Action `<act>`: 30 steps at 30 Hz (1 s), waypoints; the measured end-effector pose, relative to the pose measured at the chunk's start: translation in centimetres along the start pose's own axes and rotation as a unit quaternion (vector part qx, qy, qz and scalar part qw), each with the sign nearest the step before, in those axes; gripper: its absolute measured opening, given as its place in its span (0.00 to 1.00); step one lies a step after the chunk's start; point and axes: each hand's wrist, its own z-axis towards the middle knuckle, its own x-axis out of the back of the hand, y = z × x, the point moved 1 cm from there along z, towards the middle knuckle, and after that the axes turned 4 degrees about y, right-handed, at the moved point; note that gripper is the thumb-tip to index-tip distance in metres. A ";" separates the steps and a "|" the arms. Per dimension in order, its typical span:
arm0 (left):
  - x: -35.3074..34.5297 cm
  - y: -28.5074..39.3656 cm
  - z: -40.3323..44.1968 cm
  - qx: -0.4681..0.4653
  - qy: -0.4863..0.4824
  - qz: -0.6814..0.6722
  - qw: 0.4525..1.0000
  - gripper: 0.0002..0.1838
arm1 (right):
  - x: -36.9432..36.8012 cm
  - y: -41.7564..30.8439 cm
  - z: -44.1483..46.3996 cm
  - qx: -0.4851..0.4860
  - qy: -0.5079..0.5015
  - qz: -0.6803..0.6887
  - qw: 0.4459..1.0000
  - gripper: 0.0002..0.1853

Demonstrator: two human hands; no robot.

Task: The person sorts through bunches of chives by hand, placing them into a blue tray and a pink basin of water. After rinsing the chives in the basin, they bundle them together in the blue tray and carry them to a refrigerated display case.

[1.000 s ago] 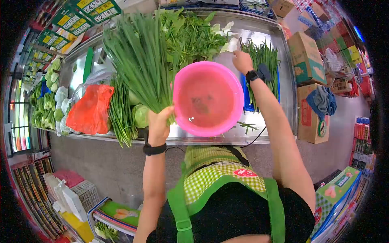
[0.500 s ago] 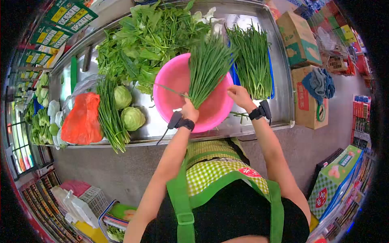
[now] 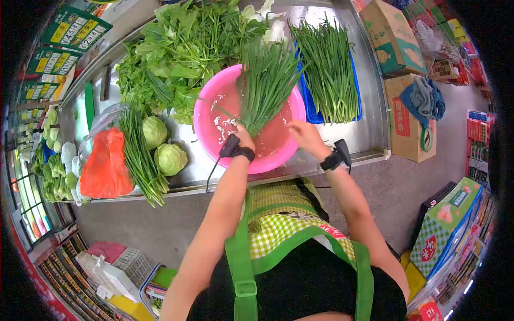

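Observation:
My left hand (image 3: 246, 138) is closed around the lower ends of a bunch of garlic chives (image 3: 267, 88), whose leaves fan out toward the far side of a pink basin (image 3: 205, 138). Water with bright reflections shows in the basin. One stray blade sticks out to the left of the bunch. Over the basin's right rim, my right hand (image 3: 310, 140) has its fingers curled together; anything between them is too small to make out. More chives (image 3: 329, 69) lie in a blue tray (image 3: 358, 96) beyond my right hand.
Leafy greens (image 3: 176, 59) are heaped behind the basin on the metal counter (image 3: 369, 142). To the left lie two cabbages (image 3: 171, 159), another chive bunch (image 3: 140, 155) and a red plastic bag (image 3: 107, 168). Cardboard boxes (image 3: 409, 125) with a cloth (image 3: 423, 101) stand at right.
The chive bunch has sunk lower into the basin with my left hand. My right hand has come in slightly over the rim. The whole view has shifted a little.

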 end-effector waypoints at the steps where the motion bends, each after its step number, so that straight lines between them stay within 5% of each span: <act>1: -0.4 -0.5 0.3 -0.002 0.001 0.000 1.000 0.31 | -0.6 -0.4 0.1 0.067 0.018 -0.102 0.992 0.10; 2: -1.2 -1.2 0.8 -0.138 0.020 0.290 0.947 0.29 | -1.4 -0.8 0.1 0.132 0.035 -0.203 0.970 0.09; 3: -2.0 -1.9 1.1 -0.260 0.039 0.550 0.793 0.28 | -2.6 -1.3 0.7 0.188 0.042 -0.254 0.948 0.11; 4: -2.9 -3.4 2.3 -0.263 0.040 0.550 0.792 0.28 | -3.9 -2.1 1.4 0.241 0.049 -0.303 0.921 0.13; 5: -3.5 -4.7 3.6 -0.304 0.184 0.305 0.884 0.24 | -4.9 -3.3 2.0 0.266 0.030 -0.323 0.908 0.16; 6: -3.6 -5.7 4.2 -0.319 0.310 0.032 0.895 0.21 | -5.7 -4.3 2.6 0.291 0.011 -0.341 0.894 0.19; 7: 0.5 -3.0 0.0 -0.310 0.299 0.423 0.797 0.19 | -6.7 -4.4 3.3 0.298 0.001 -0.353 0.887 0.22; 8: -3.3 -7.1 5.3 -0.410 0.378 0.145 0.817 0.20 | -7.9 -3.7 4.0 0.305 -0.009 -0.363 0.880 0.25; 10: 0.2 -6.3 3.0 -0.319 0.078 0.190 0.925 0.31 | -10.5 -0.5 5.5 0.278 0.010 -0.375 0.884 0.27; 11: 0.7 -6.7 2.8 -0.321 0.082 0.191 0.924 0.31 | -10.9 0.3 5.8 0.222 0.008 -0.366 0.904 0.28; 13: 2.2 -6.8 2.1 -0.468 0.307 0.262 0.786 0.30 | -11.3 1.2 6.2 0.134 -0.036 -0.350 0.927 0.29; 14: 4.5 -5.2 0.4 -0.467 0.309 0.262 0.786 0.30 | -11.6 1.1 6.2 0.135 -0.036 -0.349 0.927 0.29; 16: 9.2 -1.4 -3.6 -0.295 -0.043 0.358 0.885 0.28 | -12.1 1.1 6.1 0.098 -0.081 -0.303 0.944 0.29; 17: 9.2 -2.2 -3.1 -0.337 -0.058 0.385 0.857 0.25 | -12.1 0.9 6.1 0.080 -0.125 -0.306 0.940 0.29; 24: 8.1 -4.8 -0.7 -0.385 0.085 0.324 0.860 0.19 | -10.5 -7.7 7.3 0.059 -0.282 -0.397 0.871 0.17; 26: 9.5 -4.3 -1.8 -0.520 0.310 0.151 0.782 0.12 | -12.3 -8.4 6.1 0.152 -0.192 -0.342 0.907 0.15; 27: 9.9 -4.3 -2.4 -0.521 0.311 0.151 0.781 0.12 | -13.5 -8.4 5.7 0.308 -0.101 -0.277 0.905 0.14; 28: 9.9 -4.3 -2.9 -0.428 0.241 0.206 0.847 0.11 | -14.0 -8.5 5.4 0.451 -0.006 -0.201 0.869 0.14; 29: 10.0 -4.5 -3.1 -0.326 0.165 0.258 0.894 0.11 | -14.3 -7.9 5.3 0.398 -0.045 -0.272 0.875 0.16; 30: 10.3 -5.0 -2.6 -0.329 0.166 0.259 0.893 0.11 | -14.1 -7.3 5.4 0.397 -0.041 -0.272 0.876 0.16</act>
